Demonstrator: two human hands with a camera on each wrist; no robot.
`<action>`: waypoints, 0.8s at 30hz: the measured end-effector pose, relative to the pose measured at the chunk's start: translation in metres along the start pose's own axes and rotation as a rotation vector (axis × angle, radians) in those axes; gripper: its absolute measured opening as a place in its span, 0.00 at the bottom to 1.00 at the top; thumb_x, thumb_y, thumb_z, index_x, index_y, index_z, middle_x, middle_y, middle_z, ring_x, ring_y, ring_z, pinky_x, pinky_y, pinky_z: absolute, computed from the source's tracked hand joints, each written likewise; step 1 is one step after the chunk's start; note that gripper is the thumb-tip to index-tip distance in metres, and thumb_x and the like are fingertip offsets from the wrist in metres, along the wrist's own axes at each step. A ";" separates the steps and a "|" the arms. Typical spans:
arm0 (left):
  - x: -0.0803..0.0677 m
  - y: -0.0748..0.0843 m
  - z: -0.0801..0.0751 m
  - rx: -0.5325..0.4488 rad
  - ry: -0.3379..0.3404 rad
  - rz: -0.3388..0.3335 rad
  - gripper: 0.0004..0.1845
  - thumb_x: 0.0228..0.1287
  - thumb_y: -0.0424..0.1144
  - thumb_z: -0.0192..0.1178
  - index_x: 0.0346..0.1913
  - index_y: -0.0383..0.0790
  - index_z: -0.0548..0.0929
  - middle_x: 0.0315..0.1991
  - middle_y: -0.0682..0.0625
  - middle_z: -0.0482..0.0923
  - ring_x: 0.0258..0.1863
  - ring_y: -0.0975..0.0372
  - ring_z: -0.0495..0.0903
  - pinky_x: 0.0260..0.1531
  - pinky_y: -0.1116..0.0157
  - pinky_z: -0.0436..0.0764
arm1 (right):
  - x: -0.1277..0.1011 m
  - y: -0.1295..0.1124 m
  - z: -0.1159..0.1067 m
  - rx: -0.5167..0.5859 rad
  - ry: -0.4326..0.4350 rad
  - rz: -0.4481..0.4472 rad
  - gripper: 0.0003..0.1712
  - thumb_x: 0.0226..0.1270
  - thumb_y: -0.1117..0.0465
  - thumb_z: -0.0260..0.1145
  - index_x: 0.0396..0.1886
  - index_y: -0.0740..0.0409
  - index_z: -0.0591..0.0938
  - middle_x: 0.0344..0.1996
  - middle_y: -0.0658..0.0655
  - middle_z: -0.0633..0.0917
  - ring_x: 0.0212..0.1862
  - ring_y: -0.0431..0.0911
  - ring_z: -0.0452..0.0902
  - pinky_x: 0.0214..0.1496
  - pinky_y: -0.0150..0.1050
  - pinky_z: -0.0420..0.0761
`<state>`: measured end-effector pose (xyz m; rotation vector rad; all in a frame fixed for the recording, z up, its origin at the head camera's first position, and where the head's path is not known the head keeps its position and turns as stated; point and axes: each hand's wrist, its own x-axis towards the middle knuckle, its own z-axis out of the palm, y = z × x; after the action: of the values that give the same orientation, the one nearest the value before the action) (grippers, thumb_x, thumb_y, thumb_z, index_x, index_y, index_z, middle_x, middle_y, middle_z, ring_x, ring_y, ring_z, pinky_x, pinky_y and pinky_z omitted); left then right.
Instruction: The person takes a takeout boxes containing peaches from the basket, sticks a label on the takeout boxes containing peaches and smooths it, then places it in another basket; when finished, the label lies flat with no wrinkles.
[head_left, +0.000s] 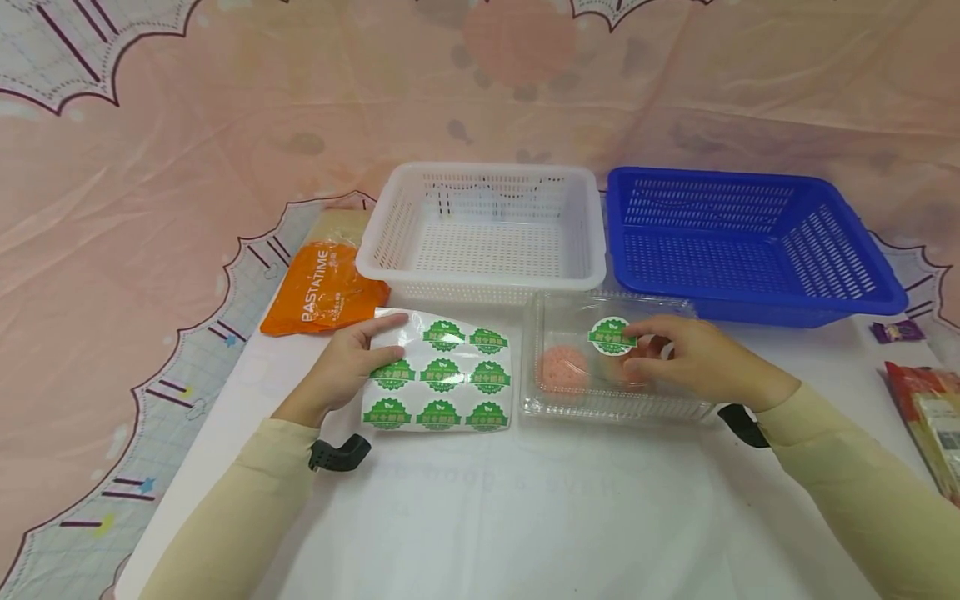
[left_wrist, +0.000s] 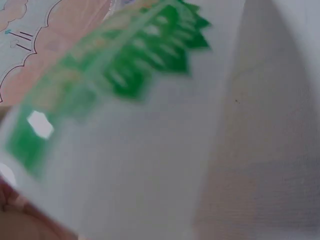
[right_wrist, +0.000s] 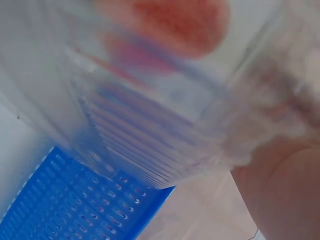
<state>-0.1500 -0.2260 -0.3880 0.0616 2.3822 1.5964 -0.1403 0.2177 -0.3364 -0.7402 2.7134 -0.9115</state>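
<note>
My left hand (head_left: 343, 367) holds a white sheet of round green stickers (head_left: 442, 375) by its upper left edge, thumb on top. The sheet's upper left spot is bare of a sticker, and the sheet curves across the left wrist view. Between thumb and fingers, my right hand (head_left: 686, 358) pinches one round green-and-white sticker (head_left: 611, 336) over the lid of a clear plastic box (head_left: 551, 321). Inside that box lie a pinkish-orange round item (head_left: 565, 371) and another partly hidden behind the hand. The box's ribbed side fills much of the right wrist view.
Behind the box stand a white basket (head_left: 480, 282) and a blue basket (head_left: 757, 304), side by side. An orange package (head_left: 326, 287) lies at the left. On the right are a small purple packet (head_left: 897, 332) and a red-and-yellow package (head_left: 926, 417).
</note>
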 end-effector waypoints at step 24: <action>0.013 -0.009 0.010 0.191 0.071 -0.114 0.29 0.73 0.39 0.58 0.75 0.48 0.69 0.77 0.41 0.55 0.75 0.45 0.51 0.70 0.40 0.54 | 0.009 0.001 -0.001 -0.061 -0.019 0.001 0.26 0.63 0.55 0.74 0.56 0.65 0.82 0.31 0.48 0.82 0.36 0.44 0.75 0.33 0.37 0.76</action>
<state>-0.1593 -0.2184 -0.4026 -0.0941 2.5365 1.3392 -0.1485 0.2143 -0.3369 -0.7543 2.7355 -0.8211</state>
